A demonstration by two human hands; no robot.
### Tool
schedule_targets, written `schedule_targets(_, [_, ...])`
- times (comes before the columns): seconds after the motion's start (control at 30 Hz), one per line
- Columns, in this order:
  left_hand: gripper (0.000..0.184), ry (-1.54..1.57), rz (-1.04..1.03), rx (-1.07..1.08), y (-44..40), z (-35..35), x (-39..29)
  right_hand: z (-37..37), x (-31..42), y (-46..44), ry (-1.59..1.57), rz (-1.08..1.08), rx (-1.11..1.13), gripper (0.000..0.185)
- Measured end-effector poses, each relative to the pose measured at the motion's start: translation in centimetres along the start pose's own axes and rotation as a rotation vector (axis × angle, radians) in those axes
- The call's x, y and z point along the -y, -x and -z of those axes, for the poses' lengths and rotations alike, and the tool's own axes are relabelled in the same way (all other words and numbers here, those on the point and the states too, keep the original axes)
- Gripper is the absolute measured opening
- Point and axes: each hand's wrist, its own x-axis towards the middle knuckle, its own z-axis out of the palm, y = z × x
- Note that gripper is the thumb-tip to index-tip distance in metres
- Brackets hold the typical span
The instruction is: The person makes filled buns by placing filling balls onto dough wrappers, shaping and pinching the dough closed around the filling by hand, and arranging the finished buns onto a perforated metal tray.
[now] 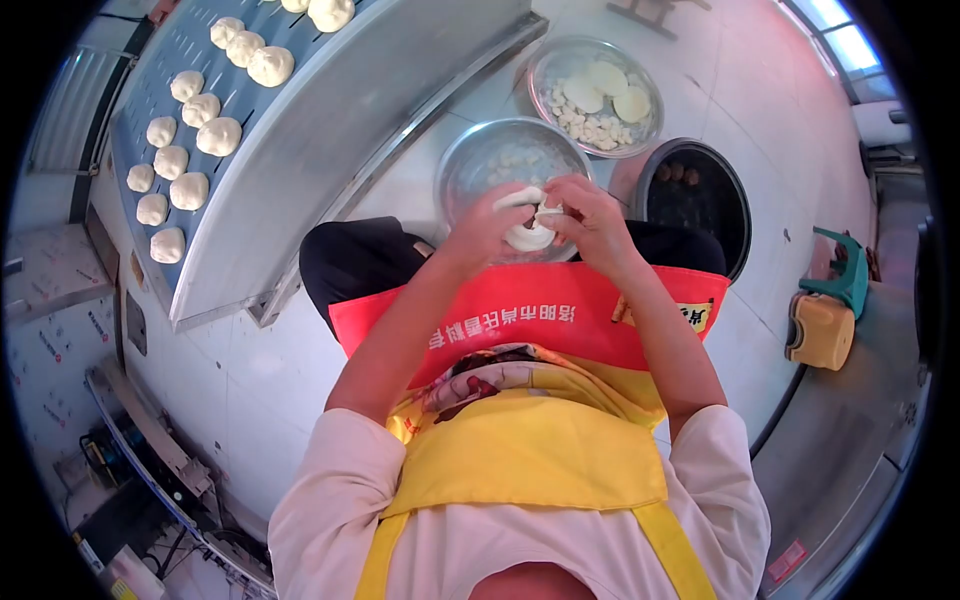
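A seated person, seen from above, works a white dough wrapper [528,239] with both bare hands. The wrapper is in the grip itself, in front of the knees. The left hand [482,230] curls round its left side, fingers closed on the dough; the right hand [592,220] pinches the right edge between thumb and fingers. A dark patch shows within the pale ring, perhaps filling, though the fingers hide much of it.

Just beyond and below the grip is a steel bowl [478,150] with pale pieces in it. Farther out, to the right, a second steel pan [547,76] holds flat pale rounds and small lumps. Close on the grip's right is a black tub [715,212] with a few brown lumps. Well off to the left, pleated buns [218,136] sit in rows on a blue slotted surface [190,55].

The step appears to be gathering the wrapper's edge. To do it well, the left hand should cradle without squeezing, the right should take small, even pinches, and the rim should stay clean of filling so that the folds stick.
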Motion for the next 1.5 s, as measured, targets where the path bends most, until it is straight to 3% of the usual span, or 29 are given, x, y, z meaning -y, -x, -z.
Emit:
schedule_targets(0.07, [0.039,-0.074,0.038,0.047,-0.5,0.9,0.1,-0.4,-1.0,-0.1,0.121,0.067,0.002,0.014])
schedule_targets(0.17, [0.034,-0.116,-0.103,-0.238,0.0,-0.6,0.2,-0.7,-0.4,-0.2,0.030,-0.190,-0.059,0.012])
schedule_targets(0.27, [0.029,-0.278,-0.397,-0.270,-1.4,0.6,2.4,-1.0,-0.3,-1.0,0.024,-0.157,-0.075,0.017])
schedule_targets(0.47, [0.035,-0.313,-0.181,-0.209,0.4,-0.5,-0.4,-0.6,-0.5,-1.2,0.019,0.068,0.005,0.015])
schedule_targets(0.57, [0.036,-0.592,-0.300,-0.069,-0.6,1.5,0.0,-0.8,-0.5,-1.2,0.023,0.116,0.021,0.012])
schedule_targets(0.67, [0.035,-0.342,-0.179,-0.180,0.9,-0.3,-1.8,-0.3,0.4,-1.5,-0.278,-0.283,-0.060,0.012])
schedule_targets(0.77, [0.033,-0.083,-0.577,-0.299,-1.1,-1.2,2.3,-1.0,-0.9,-1.8,-0.529,-0.260,-0.124,0.014])
schedule_targets(0.87, [0.029,-0.012,-0.536,-0.419,-1.5,-0.8,4.5,-1.3,-1.2,-1.4,-0.328,-0.353,-0.025,0.011])
schedule_targets(0.97, [0.051,-0.174,-0.550,-0.415,-1.2,-0.7,4.6,-1.0,-0.1,-1.1,-0.117,-0.068,-0.024,0.008])
schedule_targets(1.07, [0.029,-0.062,-0.492,-0.456,-1.8,-1.3,4.2,-0.7,0.1,-1.3,-0.024,0.087,-0.031,0.007])
schedule_targets(1.17, [0.035,-0.033,-0.431,-0.421,-1.2,-1.9,3.1,-0.4,0.1,-1.4,0.101,0.144,0.022,0.008])
schedule_targets(1.27, [0.042,0.018,-0.330,-0.412,-0.7,-2.1,2.2,-0.7,0.7,-1.3,-0.127,-0.245,0.013,0.009])
schedule_targets(1.47, [0.052,-0.282,-0.313,-0.316,-0.4,-1.0,1.5,-0.5,1.5,-1.0,-0.078,0.050,0.103,0.009])
schedule_targets(1.5, [0.052,-0.499,-0.366,-0.277,-0.8,-0.2,1.5,-0.5,1.4,-1.0,-0.049,0.080,0.099,0.009])
